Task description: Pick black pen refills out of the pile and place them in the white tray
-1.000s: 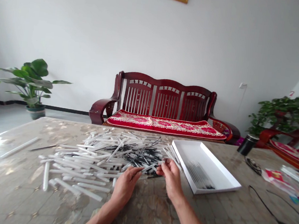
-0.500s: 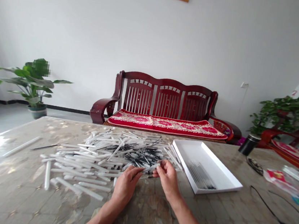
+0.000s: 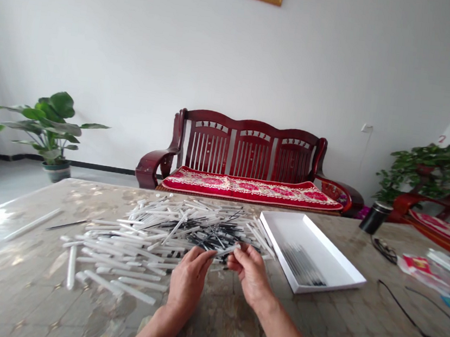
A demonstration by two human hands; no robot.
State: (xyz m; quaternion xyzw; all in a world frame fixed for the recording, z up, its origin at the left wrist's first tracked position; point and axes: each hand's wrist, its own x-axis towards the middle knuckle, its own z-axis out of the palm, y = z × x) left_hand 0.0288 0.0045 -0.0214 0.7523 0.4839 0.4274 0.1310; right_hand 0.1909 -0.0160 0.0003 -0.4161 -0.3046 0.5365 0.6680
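Observation:
Between my two hands is a translucent whitish pen barrel (image 3: 224,252), held just over the near edge of a pile. My left hand (image 3: 190,273) pinches its left end with thumb and fingers. The other end sits in the fingertips of my right hand (image 3: 249,267), closed around it. Many white translucent pen barrels (image 3: 127,257) lie heaped to the left and behind my hands. Thin black refills (image 3: 216,236) are mixed into the middle of the heap. A shallow white box (image 3: 321,251) to the right holds a row of assembled-looking clear pens (image 3: 302,263) with dark tips.
The patterned table (image 3: 107,323) carries a lone barrel (image 3: 33,223) and a black stick (image 3: 65,224) at left. Eyeglasses (image 3: 422,332), a plastic packet (image 3: 421,269) and a black cylinder (image 3: 375,217) are at right. A wooden sofa (image 3: 252,144) stands behind.
My hands stay almost in place, still on the same barrel, with small shifts of the fingers. The view has tilted slightly; the pile and box look the same.

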